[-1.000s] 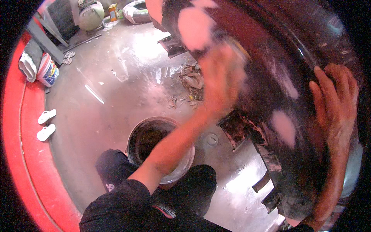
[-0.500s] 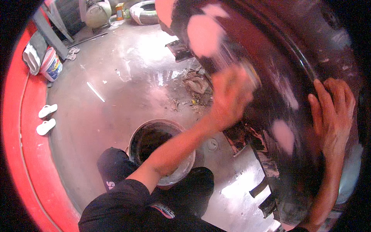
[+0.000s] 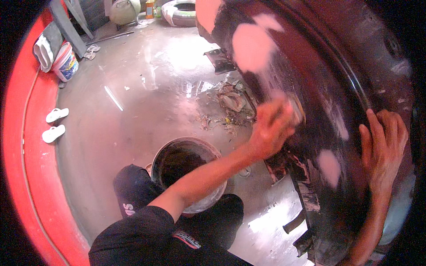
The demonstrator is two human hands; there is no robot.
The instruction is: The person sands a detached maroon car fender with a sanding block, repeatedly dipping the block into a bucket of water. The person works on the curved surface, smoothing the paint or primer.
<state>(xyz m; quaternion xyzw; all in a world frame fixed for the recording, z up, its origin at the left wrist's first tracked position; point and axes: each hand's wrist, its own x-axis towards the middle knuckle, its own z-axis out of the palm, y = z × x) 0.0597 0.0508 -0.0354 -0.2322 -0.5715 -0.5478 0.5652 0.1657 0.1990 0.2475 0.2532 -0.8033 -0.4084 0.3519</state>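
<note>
My left hand (image 3: 273,128), a little blurred, is closed around a flat sanding pad (image 3: 300,111) with a yellowish edge. It presses the pad against a dark maroon, scuffed car body panel (image 3: 313,80). Pink filler patches (image 3: 253,46) show on the panel, with pale dusty streaks between them. Farther right, my right hand (image 3: 385,144) lies on the panel with fingers spread, its fingertips by a raised shiny ridge (image 3: 355,84). Beneath my left forearm, a round bucket (image 3: 156,166) with a dark inside stands between my knees.
A heap of dry debris (image 3: 233,102) lies on the floor by the panel's edge. Metal tabs (image 3: 219,61) jut from that edge. White slippers (image 3: 55,124), a printed pail (image 3: 66,64) and a red wall (image 3: 22,111) are at left. A tyre (image 3: 179,15) lies at the back.
My left hand has slid down the panel with the sanding pad, slightly to the right. My right hand remains spread on the panel. The whole view has shifted a little.
</note>
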